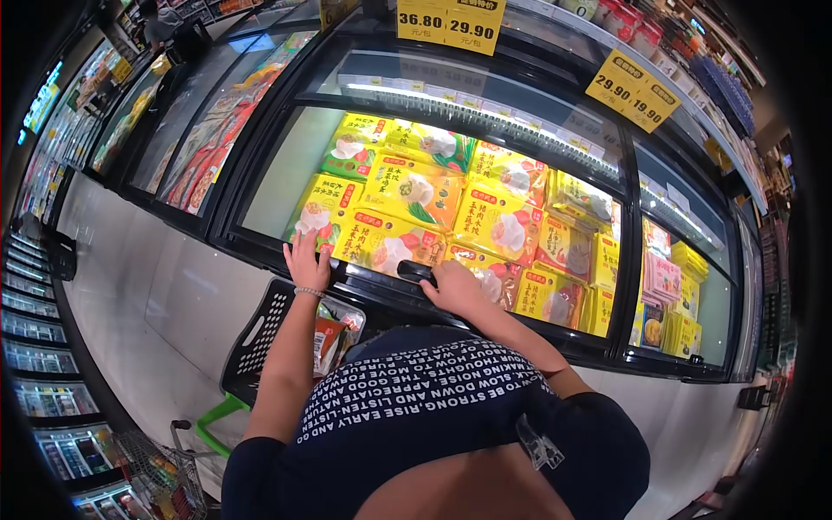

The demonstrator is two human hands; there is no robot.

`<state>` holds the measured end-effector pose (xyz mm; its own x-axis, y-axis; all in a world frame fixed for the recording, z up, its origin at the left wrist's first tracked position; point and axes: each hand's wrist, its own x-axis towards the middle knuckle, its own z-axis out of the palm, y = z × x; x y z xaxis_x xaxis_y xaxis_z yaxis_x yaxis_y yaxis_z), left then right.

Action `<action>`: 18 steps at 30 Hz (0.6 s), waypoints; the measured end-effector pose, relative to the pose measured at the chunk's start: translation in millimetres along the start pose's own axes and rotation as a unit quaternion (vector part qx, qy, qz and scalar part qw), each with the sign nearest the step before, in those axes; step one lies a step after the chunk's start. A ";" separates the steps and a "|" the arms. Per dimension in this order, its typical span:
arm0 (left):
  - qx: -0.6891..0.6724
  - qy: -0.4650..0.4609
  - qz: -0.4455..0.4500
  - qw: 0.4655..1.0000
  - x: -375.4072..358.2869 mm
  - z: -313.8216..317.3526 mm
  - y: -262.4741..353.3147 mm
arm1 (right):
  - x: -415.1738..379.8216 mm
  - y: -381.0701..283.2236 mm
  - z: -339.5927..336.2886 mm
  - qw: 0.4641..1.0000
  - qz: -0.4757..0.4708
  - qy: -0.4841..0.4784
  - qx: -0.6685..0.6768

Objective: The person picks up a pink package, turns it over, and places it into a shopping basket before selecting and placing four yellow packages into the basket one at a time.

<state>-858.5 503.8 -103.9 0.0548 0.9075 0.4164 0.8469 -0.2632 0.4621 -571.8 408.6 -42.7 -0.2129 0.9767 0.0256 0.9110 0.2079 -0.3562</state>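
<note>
My left hand point(308, 263) lies with its fingers stretched out at the front edge of a chest freezer point(143, 251), a bracelet on the wrist. To its right, my right hand point(454, 288) has its fingers curled on the black handle point(418, 270) at the front of the freezer's glass lid. Beyond both hands, inside the lit compartment, are rows of yellow dumpling bags point(414, 192) with Chinese print. Just below my left hand, a black shopping basket point(264, 325) with a green handle point(221, 416) holds a red-and-clear food package point(328, 340).
Yellow price signs point(449, 24) hang above the freezer's far side. Another freezer section point(672, 277) with pink and yellow packs adjoins on the right, and one with red packs point(204, 165) on the left. A shopping cart point(160, 468) stands at lower left. A person point(160, 26) is at the far upper left.
</note>
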 end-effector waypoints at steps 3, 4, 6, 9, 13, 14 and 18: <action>-0.006 -0.034 -0.023 0.999 1.2 -1.2 3.9 | -17.0 -11.3 2.7 0.999 -0.042 0.012 -0.002; -0.006 -0.035 -0.028 0.999 1.5 0.6 2.8 | -17.8 -10.6 5.2 0.999 -0.047 0.020 0.003; -0.001 -0.038 -0.045 0.998 1.5 0.4 3.0 | -15.6 -5.6 9.1 0.998 -0.061 0.032 0.014; -0.049 -0.054 -0.048 0.996 4.1 5.2 -3.1 | -18.0 -1.6 14.5 0.995 -0.083 0.056 0.013; -0.022 -0.030 0.021 0.999 -16.5 -8.9 4.6 | -22.3 0.3 16.4 0.994 -0.092 0.052 0.023; -0.014 -0.049 0.043 0.998 -28.5 -9.3 -1.2 | -22.0 1.6 17.8 0.994 -0.097 0.053 0.021; -0.061 -0.103 0.030 0.992 -81.0 -39.4 2.6 | -16.4 -4.2 21.1 0.997 -0.069 -0.001 -0.020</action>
<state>-881.6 416.7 -105.6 0.2214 0.9333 0.2828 0.7692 -0.3454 0.5376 -579.6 390.6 -61.4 -0.3377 0.9387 0.0695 0.8864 0.3420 -0.3119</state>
